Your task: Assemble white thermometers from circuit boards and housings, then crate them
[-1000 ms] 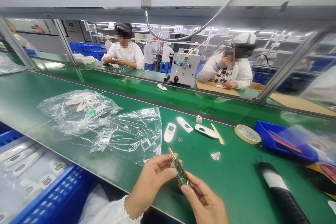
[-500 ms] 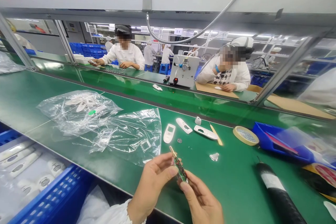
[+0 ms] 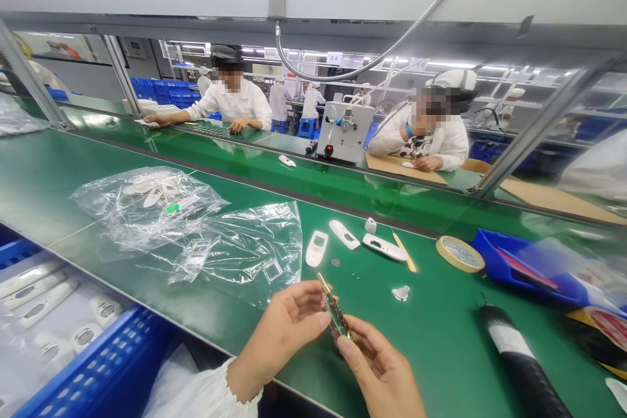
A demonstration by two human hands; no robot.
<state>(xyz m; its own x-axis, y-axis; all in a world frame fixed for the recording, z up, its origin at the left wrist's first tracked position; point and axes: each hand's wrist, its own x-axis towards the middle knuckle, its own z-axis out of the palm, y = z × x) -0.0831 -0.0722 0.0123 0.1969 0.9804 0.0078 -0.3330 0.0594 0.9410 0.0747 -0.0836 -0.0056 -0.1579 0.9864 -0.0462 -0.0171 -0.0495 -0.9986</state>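
Above the near edge of the green bench, a small circuit board (image 3: 336, 315) with a brass-coloured tube at its far end is held tilted between both hands. My left hand (image 3: 289, 326) has thumb and fingers closed at its upper left side. The lower end is pinched by my right hand (image 3: 375, 359). Beyond the hands lie a white plastic shell with a square window (image 3: 317, 248), a second white shell (image 3: 344, 235), a white housing (image 3: 385, 247), a small white cap (image 3: 371, 226), a coin-like disc (image 3: 336, 262) and a small white piece (image 3: 400, 293).
Clear plastic bags (image 3: 245, 241) with white parts cover the left. A yellowish stick tool (image 3: 404, 251), tape roll (image 3: 459, 254), blue bin (image 3: 524, 268) and black-handled tool (image 3: 519, 359) lie right. A blue crate (image 3: 98, 366) stands lower left. Two people sit across the conveyor (image 3: 313, 179).
My left wrist has shifted slightly left and up; both hands keep hold of the board. Across the line, one person's arm has reached further left, and a white part on the conveyor has moved left.
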